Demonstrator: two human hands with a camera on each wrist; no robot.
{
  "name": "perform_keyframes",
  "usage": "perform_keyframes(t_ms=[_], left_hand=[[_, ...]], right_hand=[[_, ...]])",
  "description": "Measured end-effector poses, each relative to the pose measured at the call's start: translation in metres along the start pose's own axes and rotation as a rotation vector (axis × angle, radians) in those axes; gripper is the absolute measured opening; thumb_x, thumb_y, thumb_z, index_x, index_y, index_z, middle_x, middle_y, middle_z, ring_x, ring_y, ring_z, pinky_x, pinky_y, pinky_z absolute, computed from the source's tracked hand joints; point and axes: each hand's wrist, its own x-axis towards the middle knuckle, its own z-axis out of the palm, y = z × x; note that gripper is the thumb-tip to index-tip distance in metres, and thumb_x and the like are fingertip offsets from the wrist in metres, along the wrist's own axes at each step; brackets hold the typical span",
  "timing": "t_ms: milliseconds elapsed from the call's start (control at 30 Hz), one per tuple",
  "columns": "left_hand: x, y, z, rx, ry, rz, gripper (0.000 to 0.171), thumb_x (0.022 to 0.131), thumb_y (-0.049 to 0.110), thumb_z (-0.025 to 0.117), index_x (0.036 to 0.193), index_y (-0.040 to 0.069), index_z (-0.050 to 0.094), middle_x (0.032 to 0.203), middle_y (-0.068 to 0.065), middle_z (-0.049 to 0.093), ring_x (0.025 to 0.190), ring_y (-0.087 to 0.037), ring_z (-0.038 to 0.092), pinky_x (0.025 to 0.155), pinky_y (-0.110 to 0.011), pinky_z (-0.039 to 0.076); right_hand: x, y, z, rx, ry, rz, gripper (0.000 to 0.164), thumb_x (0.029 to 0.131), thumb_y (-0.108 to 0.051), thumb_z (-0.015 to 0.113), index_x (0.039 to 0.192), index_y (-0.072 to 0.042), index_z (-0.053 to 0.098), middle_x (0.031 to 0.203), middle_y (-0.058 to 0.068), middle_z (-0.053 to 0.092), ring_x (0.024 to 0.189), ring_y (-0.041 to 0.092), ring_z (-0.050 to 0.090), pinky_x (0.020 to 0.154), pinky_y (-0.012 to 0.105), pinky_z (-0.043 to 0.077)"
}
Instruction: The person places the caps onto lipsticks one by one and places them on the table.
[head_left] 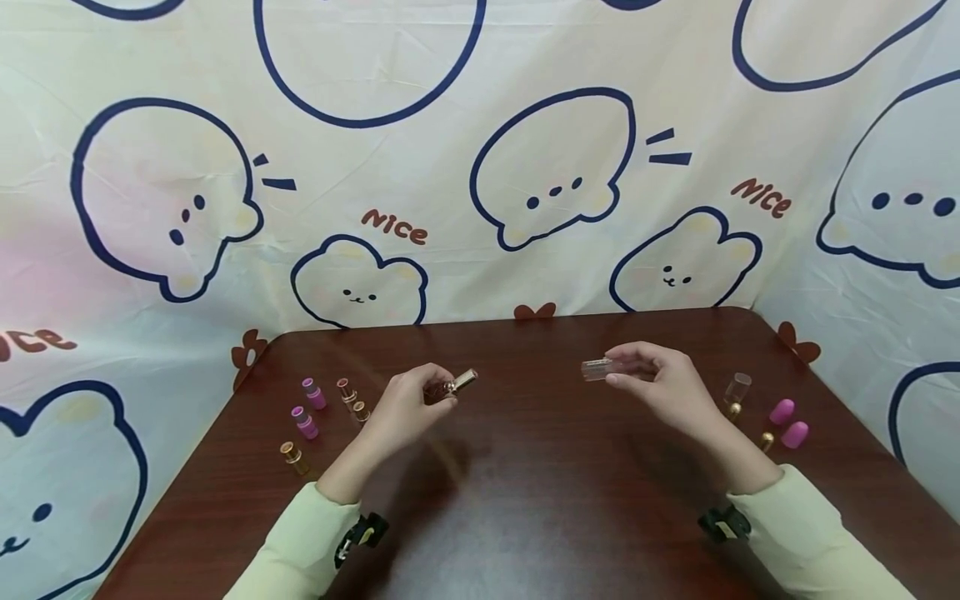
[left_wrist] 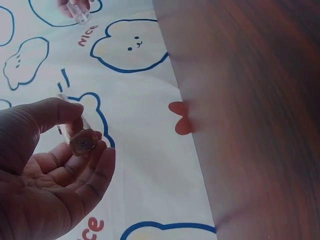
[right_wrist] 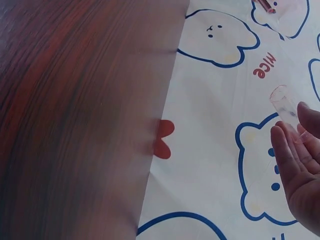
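Observation:
My left hand (head_left: 405, 408) pinches a slim rose-gold lipstick tube (head_left: 465, 380) between thumb and fingers, its shiny end pointing up and right. In the left wrist view the thumb presses on the tube's side and its rounded end (left_wrist: 83, 143) faces the camera. My right hand (head_left: 667, 387) grips a clear, see-through lipstick cap (head_left: 596, 370) by one end, and its other end points left. The right wrist view shows the cap's round rim (right_wrist: 279, 92) beyond the fingertips. Both hands are raised over the dark table, apart from each other, with the cap facing the tube.
On the left of the wooden table (head_left: 525, 500) stand purple lipstick tubes (head_left: 306, 423), a rose-gold tube (head_left: 347, 392) and gold tubes (head_left: 294, 457). At right are a clear cap (head_left: 738, 387), small gold pieces (head_left: 766, 441) and pink caps (head_left: 795, 434). A printed cloth (head_left: 450, 167) hangs behind.

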Motion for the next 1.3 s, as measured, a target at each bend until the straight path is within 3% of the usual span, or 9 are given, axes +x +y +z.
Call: perform_keyframes(t_ms=[700,933,1300], left_hand=[[0.016,0.008,0.021,-0.338,-0.125,0.057,0.019,0.086,0.012,0.075,0.103,0.006,0.069,0.085,-0.003,0.063,0.076,-0.02,0.056,0.063,-0.029,0.047],[0.02,0.011,0.029,-0.385,-0.149,0.061,0.02,0.087,0.013,0.074,0.106,0.005,0.069,0.088,-0.005,0.063,0.077,-0.021,0.054,0.064,-0.027,0.046],[0.024,0.019,0.038,-0.431,-0.159,0.009,0.022,0.088,0.013,0.072,0.109,0.005,0.068,0.094,-0.007,0.064,0.081,-0.022,0.055,0.067,-0.03,0.047]], right_hand=[[0.007,-0.01,0.022,0.168,-0.023,-0.009,0.032,0.084,-0.008,0.076,0.114,-0.002,0.068,0.103,0.014,0.069,0.083,0.02,0.066,0.073,0.023,0.053],[0.009,-0.013,0.027,0.218,-0.054,0.025,0.029,0.084,-0.008,0.076,0.112,-0.003,0.068,0.105,0.014,0.069,0.085,0.021,0.067,0.075,0.026,0.054],[0.011,-0.013,0.033,0.329,-0.117,0.075,0.031,0.083,-0.007,0.076,0.111,0.0,0.066,0.105,0.014,0.069,0.089,0.022,0.067,0.078,0.028,0.054]])
